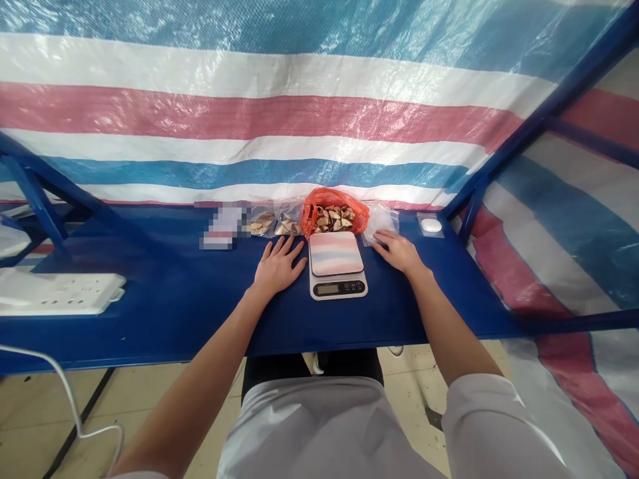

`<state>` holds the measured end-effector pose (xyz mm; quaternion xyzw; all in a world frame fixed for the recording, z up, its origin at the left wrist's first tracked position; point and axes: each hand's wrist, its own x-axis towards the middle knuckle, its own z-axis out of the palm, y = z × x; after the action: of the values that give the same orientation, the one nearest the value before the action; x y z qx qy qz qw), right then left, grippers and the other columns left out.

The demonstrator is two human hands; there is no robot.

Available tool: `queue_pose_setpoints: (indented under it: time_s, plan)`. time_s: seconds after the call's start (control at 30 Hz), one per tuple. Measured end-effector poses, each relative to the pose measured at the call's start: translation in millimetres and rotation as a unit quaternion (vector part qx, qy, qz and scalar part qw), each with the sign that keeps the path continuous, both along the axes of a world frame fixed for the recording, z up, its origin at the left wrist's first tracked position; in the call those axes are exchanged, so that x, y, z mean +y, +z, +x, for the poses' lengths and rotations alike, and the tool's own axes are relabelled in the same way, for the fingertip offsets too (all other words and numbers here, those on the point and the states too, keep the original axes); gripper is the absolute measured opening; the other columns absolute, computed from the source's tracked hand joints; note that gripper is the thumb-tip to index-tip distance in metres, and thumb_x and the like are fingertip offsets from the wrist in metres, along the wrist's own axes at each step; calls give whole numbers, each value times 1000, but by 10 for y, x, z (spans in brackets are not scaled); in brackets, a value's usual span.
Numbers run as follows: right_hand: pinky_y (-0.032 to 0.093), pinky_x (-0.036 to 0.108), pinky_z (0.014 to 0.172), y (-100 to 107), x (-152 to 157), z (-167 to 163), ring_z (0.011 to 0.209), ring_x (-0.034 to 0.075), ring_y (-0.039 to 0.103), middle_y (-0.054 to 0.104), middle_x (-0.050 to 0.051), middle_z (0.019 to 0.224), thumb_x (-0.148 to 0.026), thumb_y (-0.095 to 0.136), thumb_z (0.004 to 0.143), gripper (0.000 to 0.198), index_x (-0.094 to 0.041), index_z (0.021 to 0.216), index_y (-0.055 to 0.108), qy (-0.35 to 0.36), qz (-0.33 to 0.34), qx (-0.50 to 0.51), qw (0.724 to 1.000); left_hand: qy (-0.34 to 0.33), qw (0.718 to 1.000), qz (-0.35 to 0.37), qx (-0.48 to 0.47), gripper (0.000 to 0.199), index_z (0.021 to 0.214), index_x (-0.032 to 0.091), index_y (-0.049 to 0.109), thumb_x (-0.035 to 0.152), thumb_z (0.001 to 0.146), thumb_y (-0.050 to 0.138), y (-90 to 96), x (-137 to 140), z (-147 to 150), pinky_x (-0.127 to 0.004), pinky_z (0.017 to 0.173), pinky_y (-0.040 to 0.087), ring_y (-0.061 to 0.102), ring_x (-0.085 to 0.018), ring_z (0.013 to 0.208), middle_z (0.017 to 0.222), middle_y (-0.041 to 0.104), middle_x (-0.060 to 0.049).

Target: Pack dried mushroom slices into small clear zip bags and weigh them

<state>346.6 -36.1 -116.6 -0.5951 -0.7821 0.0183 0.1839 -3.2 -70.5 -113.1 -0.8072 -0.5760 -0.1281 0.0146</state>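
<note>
My left hand (pixel 278 266) lies flat on the blue table, fingers spread, just left of a white digital kitchen scale (pixel 338 289). To the scale's right, my right hand (pixel 398 251) rests with its fingertips at the edge of some clear plastic bags (pixel 380 218); its fingers are apart and grip nothing. Behind the scale stands an open red plastic bag (pixel 333 196) full of brown-and-cream shell-like pieces (pixel 335 218). Two clear bags, one with flat tan pieces (pixel 261 225) and one with similar pieces (pixel 287 226), lie beyond my left fingertips.
A small clear bag with a white rounded object (pixel 430 226) lies at the far right. A blurred-out item (pixel 224 225) is at the left. On the table's left end sits a white power strip (pixel 64 293), with a white cable (pixel 64 386) below. Blue frame bars and striped sheeting (pixel 279 120) enclose the table.
</note>
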Motion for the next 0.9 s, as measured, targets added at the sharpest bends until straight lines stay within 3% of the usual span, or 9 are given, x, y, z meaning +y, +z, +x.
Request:
queue_pose_setpoints:
  time_s: [0.2, 0.5, 0.67, 0.9]
  plan:
    - [52, 48, 108, -19, -17, -106, 130, 27, 62, 68, 3, 135, -33, 55, 98, 29, -29, 121, 73, -3, 27, 4, 1000, -1, 1000, 0, -1, 54, 148, 23, 54, 44, 100, 41, 15, -5, 5, -56, 122, 29, 39, -34, 148, 158, 44, -10]
    - [57, 40, 97, 125, -60, -210, 117, 25, 69, 73, -1, 128, -36, 50, 100, 29, -33, 114, 76, -53, 31, 26, 998, 1, 1000, 8, -14, 52, 147, 28, 55, 46, 99, 43, -16, 15, -9, -56, 121, 30, 41, -34, 147, 157, 47, -8]
    - [58, 34, 87, 187, -75, -242, 108, 26, 72, 76, 4, 120, -36, 48, 99, 33, -28, 114, 77, -97, 62, 47, 992, -2, 1000, 14, -24, 52, 141, 20, 61, 44, 99, 44, 14, 7, 2, -57, 121, 31, 43, -36, 145, 154, 50, -13]
    - [57, 37, 83, 278, -65, -260, 94, 30, 75, 80, 8, 102, -43, 50, 97, 36, -25, 105, 80, -128, 70, 120, 982, -22, 994, 67, -86, 43, 123, 21, 73, 41, 98, 45, 4, 5, -40, -50, 118, 40, 58, -30, 133, 136, 67, -9]
